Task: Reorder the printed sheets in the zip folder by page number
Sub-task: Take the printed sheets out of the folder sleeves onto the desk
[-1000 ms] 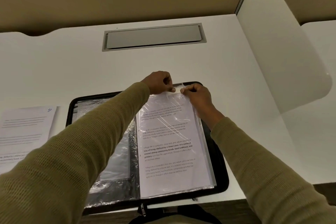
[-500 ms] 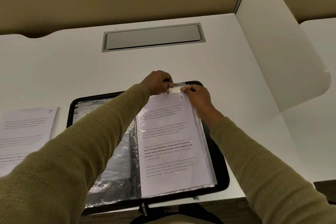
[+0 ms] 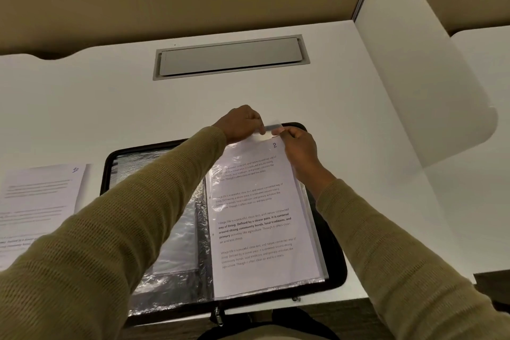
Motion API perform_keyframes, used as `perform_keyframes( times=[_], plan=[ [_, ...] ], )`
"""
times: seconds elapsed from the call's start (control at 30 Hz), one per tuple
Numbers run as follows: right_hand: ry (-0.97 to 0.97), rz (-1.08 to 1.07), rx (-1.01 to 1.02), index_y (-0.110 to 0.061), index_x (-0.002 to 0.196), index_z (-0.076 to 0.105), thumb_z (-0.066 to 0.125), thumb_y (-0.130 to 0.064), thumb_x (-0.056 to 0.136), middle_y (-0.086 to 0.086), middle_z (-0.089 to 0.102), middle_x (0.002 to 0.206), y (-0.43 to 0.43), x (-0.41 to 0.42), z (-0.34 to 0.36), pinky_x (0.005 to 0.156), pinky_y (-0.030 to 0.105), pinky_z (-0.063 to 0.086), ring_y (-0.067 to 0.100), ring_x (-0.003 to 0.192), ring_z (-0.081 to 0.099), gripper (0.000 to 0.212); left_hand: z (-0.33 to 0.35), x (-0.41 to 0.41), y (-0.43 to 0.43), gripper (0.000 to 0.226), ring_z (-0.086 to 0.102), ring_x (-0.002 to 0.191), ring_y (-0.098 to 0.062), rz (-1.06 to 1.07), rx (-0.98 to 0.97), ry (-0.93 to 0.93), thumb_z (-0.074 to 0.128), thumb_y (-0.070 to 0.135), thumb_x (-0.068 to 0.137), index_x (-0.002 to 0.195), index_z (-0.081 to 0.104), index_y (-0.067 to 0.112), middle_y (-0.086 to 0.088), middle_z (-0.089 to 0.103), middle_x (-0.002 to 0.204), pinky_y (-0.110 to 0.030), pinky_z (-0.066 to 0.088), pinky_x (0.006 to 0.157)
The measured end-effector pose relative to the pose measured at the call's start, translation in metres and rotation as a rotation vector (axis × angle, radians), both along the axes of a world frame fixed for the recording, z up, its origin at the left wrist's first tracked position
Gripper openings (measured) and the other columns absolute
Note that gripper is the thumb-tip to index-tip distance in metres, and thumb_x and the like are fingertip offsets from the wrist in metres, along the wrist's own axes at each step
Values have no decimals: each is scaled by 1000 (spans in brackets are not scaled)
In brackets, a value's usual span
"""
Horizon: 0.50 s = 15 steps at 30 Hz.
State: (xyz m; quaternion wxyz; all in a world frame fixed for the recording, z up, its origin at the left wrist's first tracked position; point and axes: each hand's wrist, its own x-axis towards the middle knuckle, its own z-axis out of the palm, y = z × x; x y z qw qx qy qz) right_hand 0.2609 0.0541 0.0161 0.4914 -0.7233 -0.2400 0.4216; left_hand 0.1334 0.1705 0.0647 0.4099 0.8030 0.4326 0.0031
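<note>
Surface: a white surface (image 3: pixel 276 85) carries everything. A grey rectangular metal hatch (image 3: pixel 231 56) is set into it beyond the hands, and a white divider panel (image 3: pixel 422 77) stands along its right side.
Folder: a black zip folder (image 3: pixel 335 257) lies open and flat at the near edge of the surface. Its metal zip pull (image 3: pixel 218 317) hangs at that edge.
Folder, left half: crinkled clear pages (image 3: pixel 176 243), partly hidden by the left forearm.
Folder, right half: on top lies a white printed sheet (image 3: pixel 262 229) with 4 blocks of text, the 3rd partly in bold, and a handwritten 2 in its top right corner.
Pocket: a clear plastic pocket (image 3: pixel 276 126) covers that sheet, with glare showing on it. Its open top edge stands just above the sheet's top edge.
Left hand: the left hand (image 3: pixel 242 124) has its fingers curled, with thumb and forefinger pinching the pocket's top edge.
Right hand: the right hand (image 3: pixel 298 146) pinches the top of the sheet just beside the 2. Whether plastic is caught in that pinch as well cannot be told. The fingertips of the 2 hands almost meet.
Arms: both wear olive knitted sleeves (image 3: pixel 400 270) and reach in over the folder.
Loose page: a loose white printed page (image 3: pixel 41 201) lies flat on the surface just beside the folder's left rim. The handwritten mark in its top right corner is too blurred to read.
</note>
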Motion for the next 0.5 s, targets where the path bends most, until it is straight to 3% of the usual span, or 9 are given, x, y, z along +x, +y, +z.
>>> perform_keyframes(
  times=[0.17, 0.27, 0.33, 0.4, 0.5],
  plan=[
    [1, -21, -5, -28, 83, 76, 63, -28, 96, -2, 72, 85, -1, 1, 0, 72, 35, 53, 16, 77, 64, 19, -3, 2, 2, 9, 59, 83, -15, -75, 26, 107, 63, 22, 92, 93, 69, 14, 2, 67, 87, -26, 46, 75],
    [-5, -21, 4, -26, 86, 77, 62, -26, 97, -4, 71, 85, -2, 2, 1, 67, 30, 48, 14, 75, 61, 18, -6, 1, 3, 10, 70, 82, -22, -15, -82, 29, 58, 17, 95, 90, 65, 12, -3, 75, 82, -35, 54, 85],
    [-16, -25, 32, -24, 90, 78, 62, -23, 96, -7, 73, 93, -1, 2, 1, 73, 27, 48, 11, 82, 62, 18, -7, 1, 1, 13, 71, 86, -25, 27, -112, -23, 51, 12, 97, 89, 61, 13, -5, 76, 84, -37, 54, 88],
    [-4, -32, 47, -21, 92, 78, 61, -20, 97, -10, 73, 97, -1, 1, 2, 80, 25, 49, 10, 91, 65, 18, -8, 2, -1, 14, 72, 85, -25, 69, -130, -54, 46, 9, 97, 91, 59, 13, -8, 76, 86, -34, 53, 80],
    [13, -27, 34, -19, 96, 78, 60, -23, 99, -7, 71, 89, -1, -1, 3, 75, 25, 46, 10, 84, 61, 19, -6, 2, -2, 15, 68, 76, -22, 88, -157, -53, 45, 13, 97, 88, 57, 11, -9, 75, 88, -27, 45, 64]
  ],
)
